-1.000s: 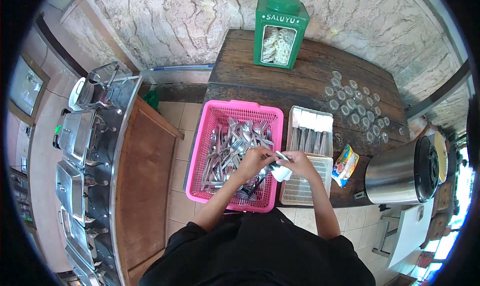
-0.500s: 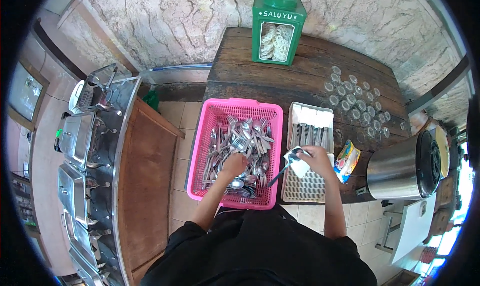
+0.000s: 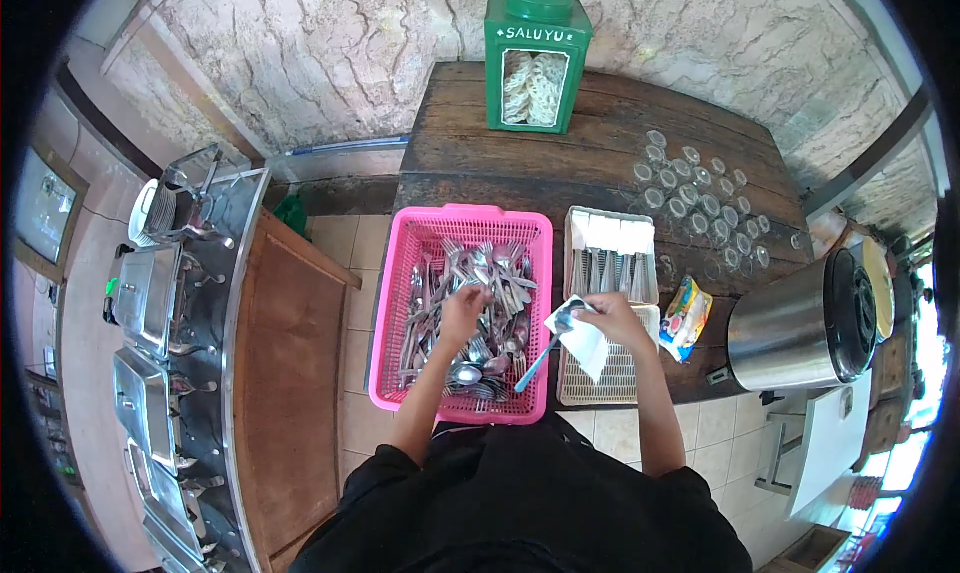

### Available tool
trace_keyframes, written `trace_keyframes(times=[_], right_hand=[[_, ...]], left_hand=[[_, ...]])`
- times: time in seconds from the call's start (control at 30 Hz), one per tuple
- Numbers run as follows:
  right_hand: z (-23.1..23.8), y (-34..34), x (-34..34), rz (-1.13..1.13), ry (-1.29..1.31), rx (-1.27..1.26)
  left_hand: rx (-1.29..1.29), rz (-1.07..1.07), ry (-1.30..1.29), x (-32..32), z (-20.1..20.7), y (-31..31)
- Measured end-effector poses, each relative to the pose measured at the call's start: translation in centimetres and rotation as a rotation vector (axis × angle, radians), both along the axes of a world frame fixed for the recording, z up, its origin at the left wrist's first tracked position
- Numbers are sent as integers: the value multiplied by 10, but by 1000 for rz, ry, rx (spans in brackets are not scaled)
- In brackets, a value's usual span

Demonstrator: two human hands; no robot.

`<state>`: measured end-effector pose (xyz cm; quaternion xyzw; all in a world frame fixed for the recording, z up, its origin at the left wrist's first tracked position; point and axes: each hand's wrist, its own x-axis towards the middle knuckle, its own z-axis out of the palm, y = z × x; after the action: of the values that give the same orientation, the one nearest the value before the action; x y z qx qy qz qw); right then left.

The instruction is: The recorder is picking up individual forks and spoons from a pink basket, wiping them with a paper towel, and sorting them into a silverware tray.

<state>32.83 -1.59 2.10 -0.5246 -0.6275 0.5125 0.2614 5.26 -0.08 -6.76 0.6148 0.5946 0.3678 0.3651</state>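
Spoon (image 3: 537, 364) is, in the head view, in the right hand (image 3: 615, 320), which pinches it near the bowl together with a white napkin (image 3: 588, 353); the handle points down-left from this grip. It is probably light, stiff and slightly slippery, so the middle of the handle seems best to hold. Left of the grip, the left hand (image 3: 462, 313) is over cutlery (image 3: 510, 293) in a pink basket (image 3: 470, 213); whether it pinches something, I cannot tell. Under the grip lies a cream tray (image 3: 612, 381); beyond are a dark wooden table (image 3: 455, 143) and a rough wall (image 3: 330, 63).
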Motion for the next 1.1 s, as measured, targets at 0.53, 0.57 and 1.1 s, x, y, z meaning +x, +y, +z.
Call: trace_keyframes(times=[0.53,0.57,1.1], right_hand=[[-29,12,-10,137,211,-298],[-27,11,-12,138,194,-288],[-25,10,-13,34,222,-208]], left_hand=[[-318,-260,-367,52,50,-23],[-271,-248,-351,54,49,-24],[-717,-532,-668,43,35,-54]])
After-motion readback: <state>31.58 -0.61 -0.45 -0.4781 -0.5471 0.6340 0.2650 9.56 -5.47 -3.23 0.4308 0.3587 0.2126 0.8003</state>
